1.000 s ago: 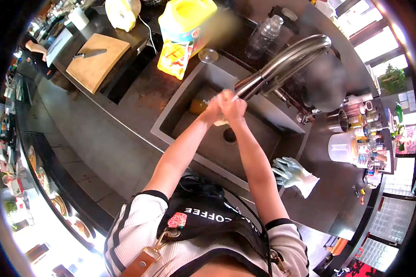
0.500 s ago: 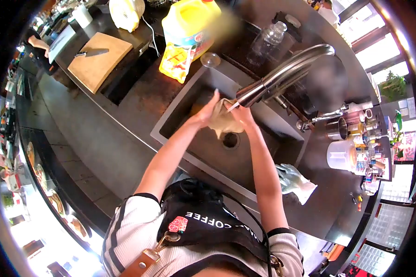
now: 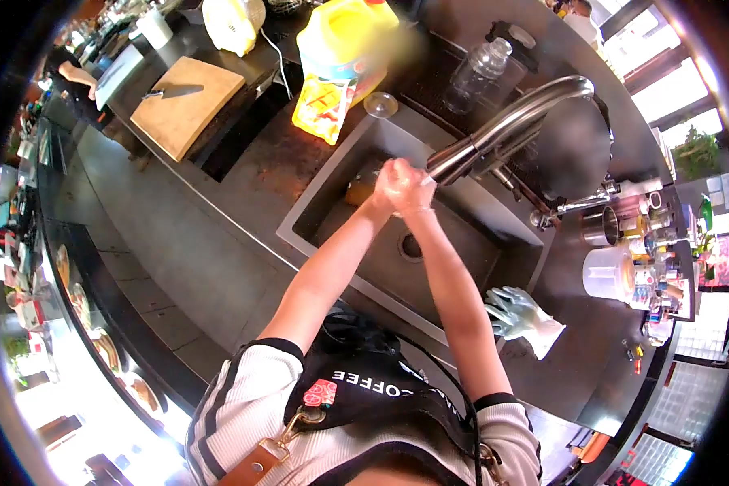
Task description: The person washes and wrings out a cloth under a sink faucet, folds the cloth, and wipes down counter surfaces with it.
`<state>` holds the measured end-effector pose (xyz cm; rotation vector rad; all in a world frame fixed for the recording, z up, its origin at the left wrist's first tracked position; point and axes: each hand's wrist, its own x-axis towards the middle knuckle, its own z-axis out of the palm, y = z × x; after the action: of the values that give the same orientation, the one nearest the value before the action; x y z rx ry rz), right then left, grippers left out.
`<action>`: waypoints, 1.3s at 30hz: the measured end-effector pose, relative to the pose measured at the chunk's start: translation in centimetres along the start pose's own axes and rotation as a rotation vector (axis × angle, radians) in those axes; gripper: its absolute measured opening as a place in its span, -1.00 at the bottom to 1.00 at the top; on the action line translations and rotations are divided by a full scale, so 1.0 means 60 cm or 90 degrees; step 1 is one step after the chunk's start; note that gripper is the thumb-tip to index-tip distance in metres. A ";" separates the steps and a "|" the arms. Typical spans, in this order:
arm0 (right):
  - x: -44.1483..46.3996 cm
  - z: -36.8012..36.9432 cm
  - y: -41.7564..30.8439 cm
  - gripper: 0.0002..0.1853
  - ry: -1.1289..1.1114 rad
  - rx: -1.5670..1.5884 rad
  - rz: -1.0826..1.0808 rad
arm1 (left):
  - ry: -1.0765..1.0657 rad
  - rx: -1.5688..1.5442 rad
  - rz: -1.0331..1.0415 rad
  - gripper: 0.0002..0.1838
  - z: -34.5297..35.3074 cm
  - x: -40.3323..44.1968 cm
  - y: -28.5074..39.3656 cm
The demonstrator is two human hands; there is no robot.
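1 sink (image 3: 324,180), 2 hands (image 3: 413,191), apparently clasped

Windows (image 3: 664,77) glare, right | lower-left blown out | fisheye edges, black corners | sink (image 3: 490,243) dim

Sink (image 3: 469,243), cutting board (image 3: 194,109) and "COFFEE" apron (image 3: 364,405) show a café kitchen.

faucet (image 3: 494,130) beside the hands (image 3: 405,188), open sink floor (image 3: 384,253) near drain (image 3: 410,246)
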<state>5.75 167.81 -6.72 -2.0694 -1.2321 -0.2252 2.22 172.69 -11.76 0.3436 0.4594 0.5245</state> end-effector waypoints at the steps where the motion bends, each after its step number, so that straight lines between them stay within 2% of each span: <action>1: -0.009 0.030 0.053 -0.78 0.057 -0.014 -0.069 | -0.037 0.043 -0.034 -0.61 -0.001 -0.002 -0.005; 3: -0.002 -0.019 0.055 -0.74 0.109 0.195 0.181 | -0.113 0.134 -0.105 -0.67 -0.001 -0.007 -0.008; 4: -0.001 -0.022 0.084 -0.69 0.091 0.067 0.219 | -0.069 0.218 -0.134 -0.65 0.005 -0.015 -0.006; 5: -0.006 -0.018 0.107 -0.61 0.071 -0.062 0.257 | -0.080 0.258 -0.087 -0.68 0.014 -0.022 -0.007; 6: -0.011 -0.019 0.107 -0.60 0.044 -0.050 0.251 | -0.091 0.298 -0.041 -0.71 0.023 -0.026 -0.010; 8: -0.021 -0.025 0.111 -0.57 -0.010 -0.029 0.238 | -0.196 0.429 0.019 -0.68 0.026 -0.027 -0.004; 9: -0.026 -0.033 0.114 -0.58 -0.036 0.058 0.250 | -0.245 0.489 0.057 -0.66 0.030 -0.029 0.000; 11: -0.025 -0.049 0.122 -0.60 -0.085 0.234 0.267 | -0.205 0.584 0.002 -0.66 0.039 -0.028 0.018; 12: -0.027 -0.070 0.150 -0.70 -0.173 0.446 0.358 | -0.186 0.619 -0.030 -0.67 0.051 -0.030 0.034; 13: -0.026 -0.103 0.137 -0.74 -0.173 0.611 0.358 | -0.166 0.630 -0.077 -0.71 0.067 -0.043 0.058; 14: -0.022 -0.126 0.135 -0.73 -0.200 0.646 0.381 | -0.147 0.641 -0.124 -0.75 0.070 -0.049 0.078; 15: -0.018 -0.146 0.135 -0.72 -0.227 0.681 0.403 | -0.220 0.563 -0.092 -0.72 0.038 -0.032 0.076; 17: -0.017 -0.166 0.132 -0.70 -0.285 0.680 0.414 | -0.269 0.614 -0.107 -0.69 0.005 -0.006 0.094; 20: -0.015 -0.176 0.114 -0.67 -0.330 0.750 0.412 | -0.293 0.647 -0.092 -0.70 0.029 -0.017 0.126; 24: -0.007 -0.154 0.138 -0.66 -0.324 0.701 0.386 | -0.330 0.812 0.058 -0.71 0.028 0.003 0.152; 27: 0.009 -0.159 0.110 -0.67 -0.319 0.660 0.380 | -0.202 0.735 0.037 -0.68 0.049 -0.021 0.182; 29: 0.017 -0.154 0.078 -0.67 -0.304 0.694 0.383 | -0.211 0.569 0.024 -0.62 0.026 -0.007 0.187; 31: 0.029 -0.151 0.035 -0.59 -0.370 0.579 0.418 | -0.188 0.381 -0.027 -0.60 0.026 -0.016 0.186; 32: 0.036 -0.149 0.007 -0.57 -0.406 0.486 0.452 | -0.211 0.357 -0.028 -0.58 0.022 -0.017 0.182; 33: 0.038 -0.148 -0.008 -0.55 -0.440 0.393 0.484 | -0.165 0.347 -0.027 -0.59 0.036 -0.030 0.174; 34: 0.038 -0.151 -0.006 -0.46 -0.484 0.467 0.466 | -0.179 0.350 -0.031 -0.59 0.032 -0.023 0.171; 35: 0.035 -0.146 0.000 -0.50 -0.471 0.479 0.444 | -0.192 0.353 -0.036 -0.59 0.028 -0.015 0.169; 39: 0.032 -0.120 0.035 -0.72 -0.453 0.458 0.346 | -0.094 0.481 0.058 -0.56 0.033 -0.004 0.148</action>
<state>9.90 163.86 -1.57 -1.7544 -0.8560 1.1193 -0.50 179.39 -6.26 1.1248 0.4886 0.3936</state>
